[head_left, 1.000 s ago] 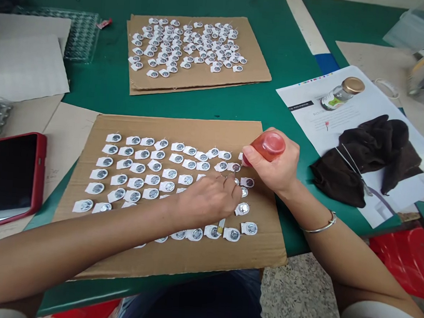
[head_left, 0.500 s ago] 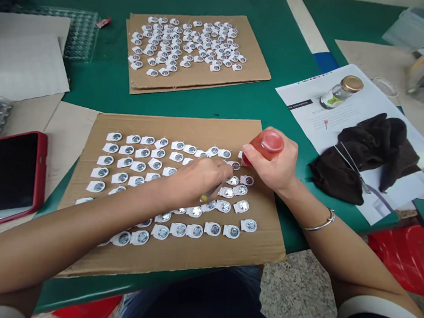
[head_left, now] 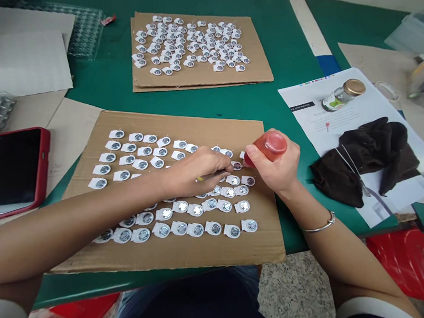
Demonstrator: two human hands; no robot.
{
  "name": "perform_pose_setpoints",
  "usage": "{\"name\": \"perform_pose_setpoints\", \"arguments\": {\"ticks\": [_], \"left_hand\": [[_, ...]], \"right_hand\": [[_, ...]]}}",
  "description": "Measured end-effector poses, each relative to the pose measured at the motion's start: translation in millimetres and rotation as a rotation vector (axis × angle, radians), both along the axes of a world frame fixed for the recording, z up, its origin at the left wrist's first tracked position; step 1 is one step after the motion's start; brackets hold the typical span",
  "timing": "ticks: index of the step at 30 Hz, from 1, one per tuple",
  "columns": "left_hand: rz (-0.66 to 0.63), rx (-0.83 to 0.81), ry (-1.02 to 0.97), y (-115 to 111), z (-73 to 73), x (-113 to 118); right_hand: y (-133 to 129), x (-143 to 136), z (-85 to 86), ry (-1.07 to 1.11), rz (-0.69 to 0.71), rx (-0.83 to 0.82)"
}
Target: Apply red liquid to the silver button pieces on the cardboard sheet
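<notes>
Compared with a second ago, our left hand [head_left: 196, 170] has moved up the brown cardboard sheet [head_left: 190, 255] and leftward, baring more of the small white tabs with round silver metal discs [head_left: 195, 210] in the lower rows. Its fingers are curled closed around a slim, dark tool with a yellowish end [head_left: 212, 176]; we cannot tell whether its tip touches a tab. Our right hand [head_left: 279, 159], nearly unmoved, grips a translucent red bottle [head_left: 273, 143] over the sheet's upper right edge.
</notes>
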State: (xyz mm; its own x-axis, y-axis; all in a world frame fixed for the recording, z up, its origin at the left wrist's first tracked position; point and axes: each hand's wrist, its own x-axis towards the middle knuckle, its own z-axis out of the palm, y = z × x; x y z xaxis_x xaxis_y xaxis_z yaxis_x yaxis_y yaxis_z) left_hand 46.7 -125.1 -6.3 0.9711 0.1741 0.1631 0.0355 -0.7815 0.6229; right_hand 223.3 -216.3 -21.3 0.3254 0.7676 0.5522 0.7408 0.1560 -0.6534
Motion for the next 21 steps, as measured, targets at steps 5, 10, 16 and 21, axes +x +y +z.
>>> {"name": "perform_pose_setpoints", "arguments": {"ticks": [5, 10, 16, 21], "left_hand": [[0.003, -0.010, 0.014, 0.3, 0.3, -0.2], [0.007, -0.032, 0.027, 0.6, 0.6, -0.1], [0.020, -0.028, -0.003, 1.9, -4.8, -0.7], [0.029, -0.074, 0.002, 3.4, -1.9, 0.0]], "right_hand": [[-0.2, -0.7, 0.4, 0.012, -0.012, -0.006], [-0.3, -1.2, -0.4, 0.039, -0.015, -0.018], [-0.3, -0.8, -1.0, 0.028, -0.001, -0.014], [-0.1, -0.8, -2.5, 0.038, 0.004, -0.006]]}}
